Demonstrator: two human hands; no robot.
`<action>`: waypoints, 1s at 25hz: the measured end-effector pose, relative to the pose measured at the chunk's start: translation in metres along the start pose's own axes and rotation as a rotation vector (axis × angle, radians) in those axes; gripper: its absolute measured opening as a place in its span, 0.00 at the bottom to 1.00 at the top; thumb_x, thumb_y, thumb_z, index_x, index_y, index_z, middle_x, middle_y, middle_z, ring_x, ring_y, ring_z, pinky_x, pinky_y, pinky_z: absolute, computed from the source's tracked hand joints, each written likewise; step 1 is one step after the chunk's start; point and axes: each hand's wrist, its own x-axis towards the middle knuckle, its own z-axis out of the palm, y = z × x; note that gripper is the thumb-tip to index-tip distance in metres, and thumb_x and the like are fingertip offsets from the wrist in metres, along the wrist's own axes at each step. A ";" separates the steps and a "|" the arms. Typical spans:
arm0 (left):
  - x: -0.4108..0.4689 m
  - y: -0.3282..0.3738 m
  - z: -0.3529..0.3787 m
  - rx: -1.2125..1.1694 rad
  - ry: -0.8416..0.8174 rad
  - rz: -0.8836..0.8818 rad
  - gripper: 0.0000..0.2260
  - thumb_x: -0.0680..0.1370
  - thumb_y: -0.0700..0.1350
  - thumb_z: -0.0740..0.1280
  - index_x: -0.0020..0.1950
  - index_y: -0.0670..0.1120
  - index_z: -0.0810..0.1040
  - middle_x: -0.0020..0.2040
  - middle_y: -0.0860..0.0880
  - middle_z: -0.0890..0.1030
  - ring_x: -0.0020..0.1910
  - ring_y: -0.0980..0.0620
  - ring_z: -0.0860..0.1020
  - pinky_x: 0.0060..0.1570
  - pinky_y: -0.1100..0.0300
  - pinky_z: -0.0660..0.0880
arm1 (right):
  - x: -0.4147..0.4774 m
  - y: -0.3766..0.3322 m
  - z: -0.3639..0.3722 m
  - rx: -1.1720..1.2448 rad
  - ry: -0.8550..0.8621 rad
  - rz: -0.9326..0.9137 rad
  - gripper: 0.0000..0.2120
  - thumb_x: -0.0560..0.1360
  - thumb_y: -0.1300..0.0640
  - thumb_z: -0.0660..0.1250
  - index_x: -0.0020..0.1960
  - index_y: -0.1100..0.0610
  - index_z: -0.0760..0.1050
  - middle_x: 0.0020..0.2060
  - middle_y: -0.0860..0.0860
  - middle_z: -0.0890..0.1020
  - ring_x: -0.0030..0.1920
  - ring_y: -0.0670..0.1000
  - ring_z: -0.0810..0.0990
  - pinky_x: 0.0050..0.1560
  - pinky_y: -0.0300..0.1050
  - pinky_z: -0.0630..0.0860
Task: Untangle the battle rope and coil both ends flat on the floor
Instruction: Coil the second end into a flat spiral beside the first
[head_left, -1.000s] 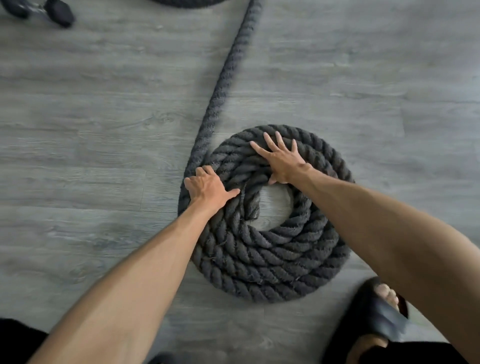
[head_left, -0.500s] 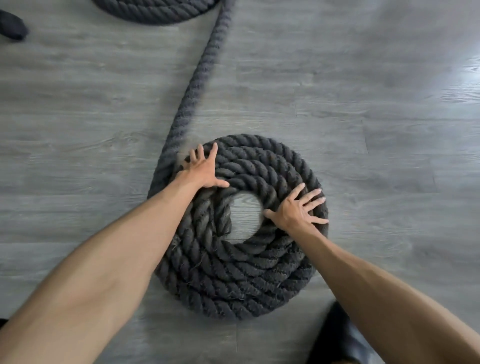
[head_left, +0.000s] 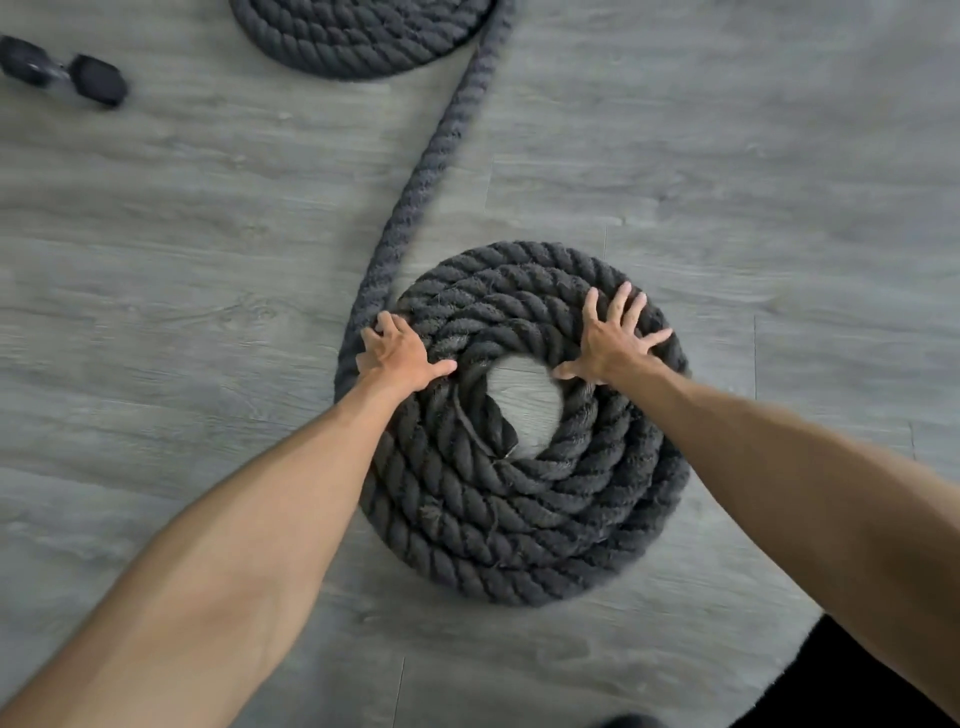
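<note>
Left hand (head_left: 397, 358) seemingly grips the battle rope (head_left: 519, 519), right hand (head_left: 613, 343) splayed flat; far coil (head_left: 358, 36) cropped.

Battle rope (head_left: 431, 156), dark and twisted: one continuous length.
Flat coils formed in it: two. These are the near coil (head_left: 519, 519), seen whole, and the far coil (head_left: 358, 36), cut off by the top edge.
Rope end (head_left: 498, 421) showing: one, at the near coil's centre.
Hands: two, the left hand (head_left: 397, 356) and the right hand (head_left: 613, 343).
Dumbbell (head_left: 65, 73): one.
</note>
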 end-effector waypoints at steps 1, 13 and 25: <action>-0.001 0.006 0.000 -0.002 0.007 -0.022 0.54 0.71 0.71 0.66 0.79 0.36 0.46 0.79 0.42 0.48 0.75 0.36 0.56 0.65 0.43 0.68 | 0.007 0.004 -0.009 -0.019 -0.004 -0.028 0.65 0.66 0.36 0.77 0.81 0.52 0.32 0.77 0.63 0.29 0.77 0.67 0.30 0.67 0.84 0.45; 0.052 0.058 -0.042 0.282 -0.236 -0.066 0.50 0.69 0.77 0.56 0.79 0.43 0.58 0.76 0.42 0.64 0.71 0.37 0.67 0.62 0.40 0.71 | 0.064 -0.014 -0.074 -0.011 0.079 -0.059 0.63 0.68 0.46 0.80 0.81 0.47 0.34 0.80 0.54 0.34 0.80 0.61 0.34 0.69 0.82 0.48; 0.146 0.125 -0.101 0.368 -0.071 0.627 0.59 0.67 0.66 0.74 0.80 0.49 0.34 0.79 0.40 0.45 0.75 0.35 0.54 0.66 0.38 0.62 | 0.018 0.011 -0.006 0.538 0.085 0.629 0.68 0.65 0.34 0.77 0.80 0.57 0.31 0.76 0.67 0.30 0.76 0.71 0.32 0.67 0.83 0.46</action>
